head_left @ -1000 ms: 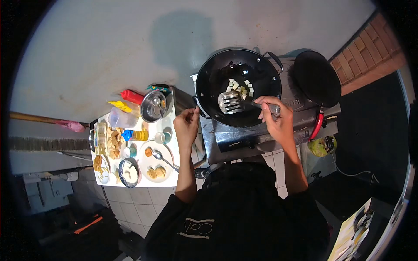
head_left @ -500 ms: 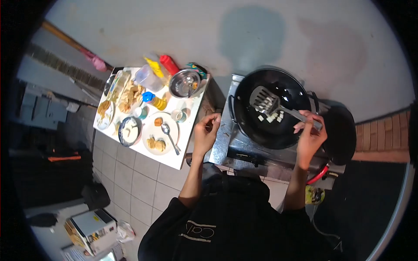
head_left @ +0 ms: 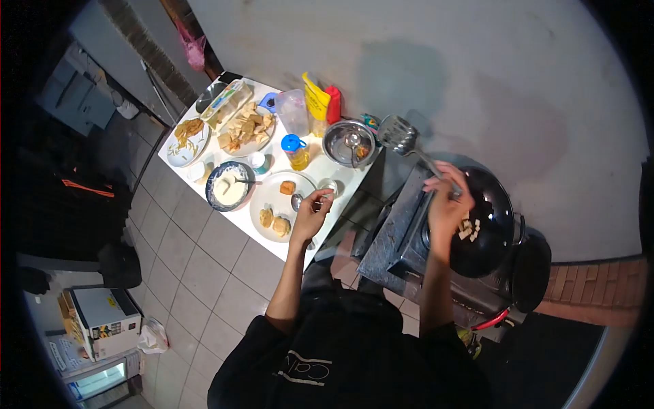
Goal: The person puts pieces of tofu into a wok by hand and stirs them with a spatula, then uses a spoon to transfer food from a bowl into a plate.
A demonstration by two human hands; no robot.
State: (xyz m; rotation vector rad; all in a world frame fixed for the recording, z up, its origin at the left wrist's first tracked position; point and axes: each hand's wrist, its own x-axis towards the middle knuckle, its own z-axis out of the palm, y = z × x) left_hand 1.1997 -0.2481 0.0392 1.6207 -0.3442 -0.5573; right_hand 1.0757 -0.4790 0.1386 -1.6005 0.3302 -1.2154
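Note:
My right hand [head_left: 448, 198] is wrapped round the handle of a metal slotted spatula [head_left: 398, 135], raised to the left of the black wok [head_left: 501, 204]. Small pale cubes [head_left: 469, 227] lie in the wok, partly behind that hand. Over the right edge of a white plate [head_left: 262, 194] is my left hand [head_left: 312, 213], its fingers curled together beside a small glass [head_left: 328, 185]; whether they touch it I cannot make out. A metal spoon [head_left: 297, 200], partly covered by this hand, rests on the plate with an orange-brown cube [head_left: 288, 187] and two pale lumps [head_left: 280, 225].
On the white table [head_left: 235, 219] stand a bowl of white batter [head_left: 228, 186], a blue-capped oil bottle [head_left: 296, 154], a steel bowl [head_left: 347, 142], a plate of cut pieces [head_left: 246, 129] and a red bottle [head_left: 333, 104]. The stove [head_left: 388, 255] holds the wok, with a dark round lid [head_left: 531, 273] at its right.
The spatula has come up out of the wok and moved left in my right hand. My left hand has gone over the plate beside the small glass. The view has turned toward the table.

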